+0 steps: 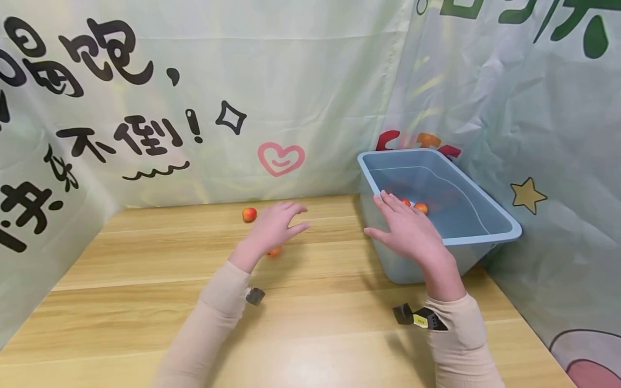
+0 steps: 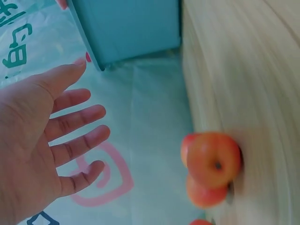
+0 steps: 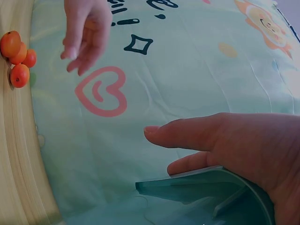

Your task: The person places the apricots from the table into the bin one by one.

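My left hand [image 1: 269, 229] hovers over the table with fingers spread, holding nothing. Under and beyond it lie small red-orange apples, one [image 1: 249, 214] farther back and another [image 1: 275, 251] partly hidden below the wrist. A cluster of apples [image 2: 213, 159] shows on the wood in the left wrist view. My right hand [image 1: 412, 229], fingers extended and nothing in its grasp, reaches over the left rim of a blue-grey plastic tub [image 1: 402, 269]. Inside the tub, apples [image 1: 421, 208] show just past its fingers; the rest of the tub's floor is partly hidden.
The wooden table [image 1: 310, 334] runs back to a printed cloth backdrop [image 1: 330, 97] with lettering and a pink heart. A second cloth side [image 1: 558, 258] stands close to the right of the tub. Small wrist cameras [image 1: 402, 314] stick out under both wrists.
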